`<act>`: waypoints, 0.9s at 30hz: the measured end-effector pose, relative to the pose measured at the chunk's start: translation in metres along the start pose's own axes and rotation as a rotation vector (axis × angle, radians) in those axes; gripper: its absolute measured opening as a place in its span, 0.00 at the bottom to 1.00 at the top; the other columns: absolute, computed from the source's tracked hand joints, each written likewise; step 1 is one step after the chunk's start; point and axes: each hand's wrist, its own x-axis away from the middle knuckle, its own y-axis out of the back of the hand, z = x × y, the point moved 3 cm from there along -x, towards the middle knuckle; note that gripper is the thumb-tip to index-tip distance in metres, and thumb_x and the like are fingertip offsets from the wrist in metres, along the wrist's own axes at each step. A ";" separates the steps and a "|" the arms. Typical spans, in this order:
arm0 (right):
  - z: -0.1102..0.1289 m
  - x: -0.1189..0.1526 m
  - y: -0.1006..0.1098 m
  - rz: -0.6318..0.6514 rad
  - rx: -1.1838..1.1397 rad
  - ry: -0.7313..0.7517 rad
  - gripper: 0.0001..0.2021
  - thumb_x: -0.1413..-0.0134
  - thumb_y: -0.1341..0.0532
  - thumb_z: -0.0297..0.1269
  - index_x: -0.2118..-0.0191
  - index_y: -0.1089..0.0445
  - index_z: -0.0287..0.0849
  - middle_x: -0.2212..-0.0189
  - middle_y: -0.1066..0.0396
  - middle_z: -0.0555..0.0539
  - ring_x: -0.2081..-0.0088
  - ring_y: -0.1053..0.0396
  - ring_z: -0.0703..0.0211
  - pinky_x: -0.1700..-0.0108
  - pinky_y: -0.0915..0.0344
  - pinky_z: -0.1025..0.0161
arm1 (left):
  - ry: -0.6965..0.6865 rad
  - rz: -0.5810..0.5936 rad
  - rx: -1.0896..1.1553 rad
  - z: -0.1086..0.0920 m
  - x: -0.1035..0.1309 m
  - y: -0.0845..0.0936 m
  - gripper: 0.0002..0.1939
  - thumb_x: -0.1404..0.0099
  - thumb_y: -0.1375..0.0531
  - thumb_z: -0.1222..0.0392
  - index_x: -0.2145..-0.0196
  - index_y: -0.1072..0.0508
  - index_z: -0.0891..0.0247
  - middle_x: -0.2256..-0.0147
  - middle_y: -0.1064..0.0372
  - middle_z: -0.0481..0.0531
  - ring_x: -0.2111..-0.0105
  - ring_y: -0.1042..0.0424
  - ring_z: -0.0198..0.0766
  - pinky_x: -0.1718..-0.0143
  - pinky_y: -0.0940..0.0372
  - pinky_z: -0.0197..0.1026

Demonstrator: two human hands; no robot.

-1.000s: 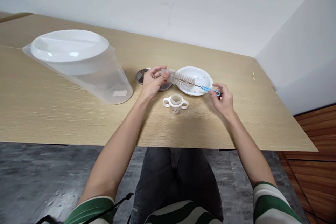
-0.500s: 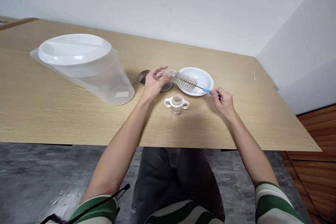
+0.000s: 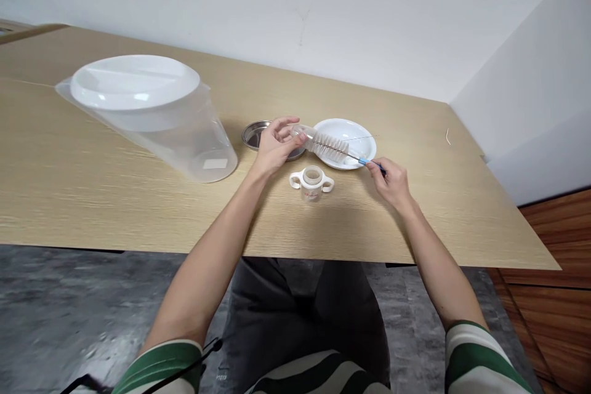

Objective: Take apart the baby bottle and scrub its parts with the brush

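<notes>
head view | my left hand [image 3: 276, 146] grips a small clear piece [image 3: 302, 132] at frame centre | my right hand [image 3: 391, 181] pinches the brush [image 3: 333, 148] handle | brush tip has slid deeper in over the last second, above the white dish [image 3: 364, 141] | handled cup [image 3: 312, 181] just below

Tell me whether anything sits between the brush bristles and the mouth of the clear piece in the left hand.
Nothing visible does. The brush, held by the right hand at its blue handle, meets the mouth of the clear piece in the left hand directly.
</notes>
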 end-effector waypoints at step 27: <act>-0.003 0.000 0.004 0.060 -0.024 -0.089 0.21 0.32 0.45 0.50 0.69 0.25 0.41 0.79 0.31 0.50 0.78 0.40 0.64 0.71 0.44 0.64 | 0.143 -0.160 0.268 -0.011 -0.004 0.010 0.23 0.34 0.35 0.42 0.51 0.27 0.62 0.52 0.25 0.61 0.47 0.24 0.47 0.41 0.29 0.46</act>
